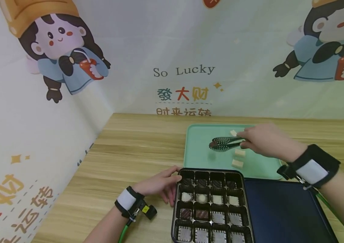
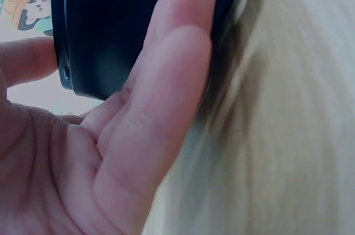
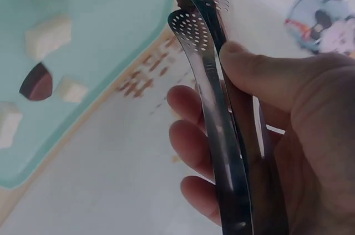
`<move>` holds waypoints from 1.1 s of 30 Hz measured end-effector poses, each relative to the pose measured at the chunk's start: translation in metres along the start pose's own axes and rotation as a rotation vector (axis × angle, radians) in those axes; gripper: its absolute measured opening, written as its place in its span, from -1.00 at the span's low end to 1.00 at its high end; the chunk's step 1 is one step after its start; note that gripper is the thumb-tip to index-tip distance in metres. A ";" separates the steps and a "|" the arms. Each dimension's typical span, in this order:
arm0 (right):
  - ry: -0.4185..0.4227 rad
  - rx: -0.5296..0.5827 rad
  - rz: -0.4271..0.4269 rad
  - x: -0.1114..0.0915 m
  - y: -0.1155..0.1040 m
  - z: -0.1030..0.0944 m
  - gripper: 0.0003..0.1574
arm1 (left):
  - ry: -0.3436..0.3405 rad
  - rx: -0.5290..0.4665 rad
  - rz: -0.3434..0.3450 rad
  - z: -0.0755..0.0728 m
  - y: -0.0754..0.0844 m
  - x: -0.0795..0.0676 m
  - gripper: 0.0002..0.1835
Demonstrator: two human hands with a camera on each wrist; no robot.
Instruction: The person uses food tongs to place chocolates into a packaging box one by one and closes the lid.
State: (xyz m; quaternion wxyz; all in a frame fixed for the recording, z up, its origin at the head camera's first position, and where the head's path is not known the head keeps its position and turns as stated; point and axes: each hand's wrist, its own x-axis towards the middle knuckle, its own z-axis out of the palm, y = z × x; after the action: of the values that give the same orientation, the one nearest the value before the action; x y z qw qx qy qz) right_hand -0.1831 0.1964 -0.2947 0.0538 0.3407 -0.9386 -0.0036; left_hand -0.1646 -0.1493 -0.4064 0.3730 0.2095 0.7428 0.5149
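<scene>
Gripping tongs (image 3: pixel 219 118) with the right hand (image 1: pixel 264 140), pinching a brown chocolate (image 3: pixel 186 2) in the tips, over the green tray (image 1: pixel 199 138) just beyond the box (image 2: pixel 111 30). Resting the left hand (image 1: pixel 156 184) on the box's left edge with straightish fingers along its wall. Pretty tight rightward thanks to a dark blue panel (image 1: pixel 287 209), roomier leftward across wooden table (image 1: pixel 123 152).

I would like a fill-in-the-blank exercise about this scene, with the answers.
The tongs in the right hand have small ____ near their tips.
In the head view, the left hand touches the box on its ____ side.
Each visible row of the box has ____ compartments.
The tray beyond the box is coloured ____.
Missing words: holes; left; four; green.
</scene>
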 end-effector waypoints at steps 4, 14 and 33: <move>0.058 0.017 -0.097 -0.035 -0.022 -0.004 -0.61 | -0.001 0.000 -0.001 0.000 0.000 0.000 -0.55; -0.032 0.012 -0.278 -0.082 -0.068 0.001 -0.62 | 0.001 0.005 -0.007 0.000 -0.002 0.000 -0.57; -0.116 -0.524 -0.368 -0.041 -0.138 -0.007 -0.44 | 0.007 0.021 -0.004 0.000 0.001 0.000 -0.59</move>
State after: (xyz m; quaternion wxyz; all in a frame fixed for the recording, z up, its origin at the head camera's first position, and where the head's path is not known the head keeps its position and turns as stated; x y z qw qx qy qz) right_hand -0.0632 0.1167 -0.2980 0.0843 0.4786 -0.8299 -0.2741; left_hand -0.1644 -0.1488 -0.4059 0.3692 0.2102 0.7499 0.5072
